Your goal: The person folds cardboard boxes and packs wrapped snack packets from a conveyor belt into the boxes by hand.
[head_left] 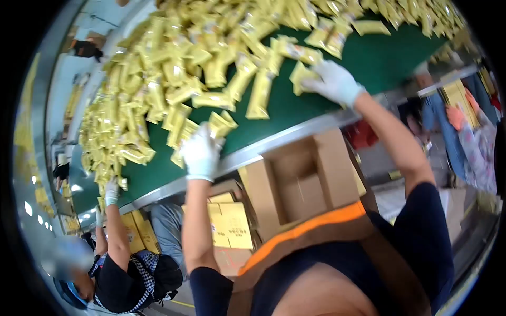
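Note:
Many small glossy yellow sealed packets lie heaped on a green conveyor belt. My left hand, in a white glove, is at the belt's near edge with its fingers curled on yellow packets; packet ends stick out on both sides of it. Farther right, my right hand, gloved too, has its thumb and fingers closed on a yellow packet over the belt. Its fingertips are partly hidden. Below the belt, in front of my body, stands an open cardboard box with its flaps folded out; its visible inside holds no packets.
A metal rail edges the belt. Yellow cartons stand below it to the left. At left, a co-worker's gloved hand reaches to the packets. Another person's hands hold a yellow carton at far right.

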